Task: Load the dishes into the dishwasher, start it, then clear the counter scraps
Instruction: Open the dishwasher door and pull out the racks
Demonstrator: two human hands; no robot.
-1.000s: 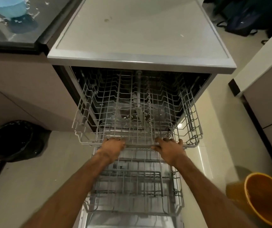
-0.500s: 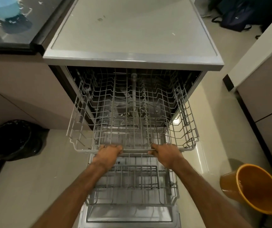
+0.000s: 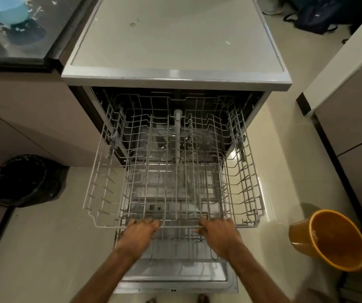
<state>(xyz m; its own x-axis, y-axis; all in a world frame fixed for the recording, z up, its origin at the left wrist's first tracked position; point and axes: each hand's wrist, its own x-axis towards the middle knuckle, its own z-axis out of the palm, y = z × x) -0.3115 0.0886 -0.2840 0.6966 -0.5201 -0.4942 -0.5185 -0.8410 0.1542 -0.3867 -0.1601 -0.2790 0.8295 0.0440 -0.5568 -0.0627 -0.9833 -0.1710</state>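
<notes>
The hands, left hand (image 3: pixel 141 231) and right hand (image 3: pixel 217 231), curl their fingers over the near rail of the empty upper rack (image 3: pixel 97 182), which juts from the open dishwasher (image 3: pixel 175 80).

Dishwasher (image 3: pixel 175 80): pale flat top, steel front edge, door (image 3: pixel 175 277) dropped flat open.
Upper rack (image 3: pixel 97 182): grey wire, level, drawn well out of the dishwasher.
Lower rack (image 3: pixel 175 248): grey wire, beneath the upper rack, over the door.
Blue bowl (image 3: pixel 5 8): upright on the dark table (image 3: pixel 44 47) left of the dishwasher, white scraps (image 3: pixel 37 10) beside it.
</notes>
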